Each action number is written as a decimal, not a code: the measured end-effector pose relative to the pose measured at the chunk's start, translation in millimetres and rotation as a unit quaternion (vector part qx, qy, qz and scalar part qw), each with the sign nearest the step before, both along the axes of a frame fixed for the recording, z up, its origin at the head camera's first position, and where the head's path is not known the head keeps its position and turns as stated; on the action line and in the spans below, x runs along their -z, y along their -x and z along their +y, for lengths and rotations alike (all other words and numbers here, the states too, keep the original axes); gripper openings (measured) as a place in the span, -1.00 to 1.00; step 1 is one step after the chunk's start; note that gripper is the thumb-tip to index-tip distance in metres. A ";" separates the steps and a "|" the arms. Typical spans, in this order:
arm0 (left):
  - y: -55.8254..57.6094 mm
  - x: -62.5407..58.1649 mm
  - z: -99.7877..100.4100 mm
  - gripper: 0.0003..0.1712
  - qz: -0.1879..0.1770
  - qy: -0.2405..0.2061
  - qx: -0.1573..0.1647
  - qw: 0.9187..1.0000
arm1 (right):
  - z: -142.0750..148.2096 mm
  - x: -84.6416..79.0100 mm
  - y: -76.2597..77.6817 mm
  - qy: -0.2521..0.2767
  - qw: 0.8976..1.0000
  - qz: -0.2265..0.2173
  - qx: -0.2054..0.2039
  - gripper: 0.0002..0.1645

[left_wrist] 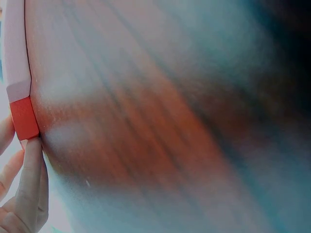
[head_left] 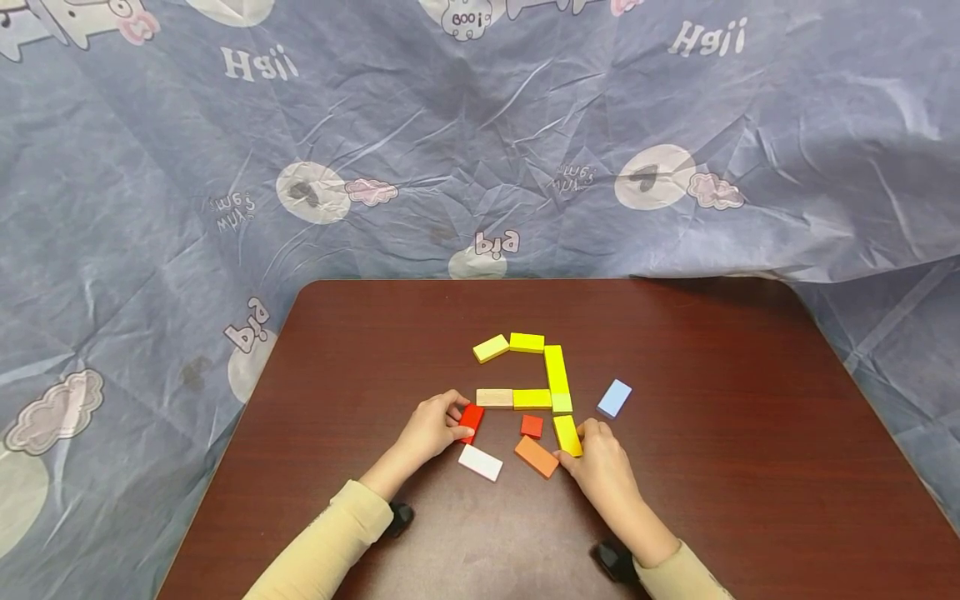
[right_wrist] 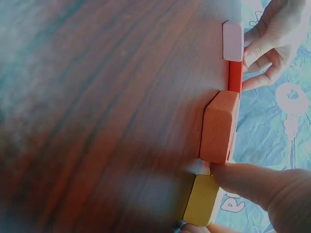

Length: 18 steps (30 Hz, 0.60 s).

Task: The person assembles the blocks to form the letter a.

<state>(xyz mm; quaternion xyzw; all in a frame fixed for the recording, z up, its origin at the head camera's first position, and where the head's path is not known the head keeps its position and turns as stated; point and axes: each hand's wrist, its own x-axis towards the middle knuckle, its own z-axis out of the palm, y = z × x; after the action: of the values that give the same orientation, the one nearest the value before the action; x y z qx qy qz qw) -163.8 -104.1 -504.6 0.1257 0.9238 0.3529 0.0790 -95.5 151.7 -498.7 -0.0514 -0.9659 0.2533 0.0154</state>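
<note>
My left hand pinches a red block between thumb and fingers, its lower end close to a white block. In the left wrist view the red block shows beside the white one. My right hand holds a yellow block by its ends, thumb at the near end. That yellow block lies slanted below a line of yellow blocks. An orange block sits just left of the right thumb, with a small red square block behind it.
A natural wood block and a yellow block run left from the line. Farther back lie a pale yellow block and a yellow one. A blue block lies apart at right on the brown table.
</note>
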 end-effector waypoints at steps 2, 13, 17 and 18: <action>-0.3 -0.5 0.0 -0.56 -0.002 0.000 0.000 1.000 | -0.5 -0.1 1.1 0.002 1.000 -0.005 0.003 -0.43; -0.1 1.2 -0.7 -0.55 0.000 -0.002 0.001 1.000 | -1.6 0.3 5.8 0.011 1.000 -0.015 0.015 -0.39; 0.0 1.3 -0.5 -0.55 -0.001 -0.003 0.000 1.000 | -1.8 0.6 6.9 0.014 1.000 -0.017 0.019 -0.39; -0.1 1.2 -0.4 -0.55 -0.001 -0.003 -0.001 1.000 | -1.9 0.8 7.3 0.014 1.000 -0.018 0.020 -0.39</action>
<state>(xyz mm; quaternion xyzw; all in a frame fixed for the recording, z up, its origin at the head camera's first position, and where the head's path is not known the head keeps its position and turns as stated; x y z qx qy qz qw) -163.8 -104.5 -505.9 0.1244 0.9226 0.3564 0.0792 -102.8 149.8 -499.4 -0.0752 -0.9611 0.2657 0.0027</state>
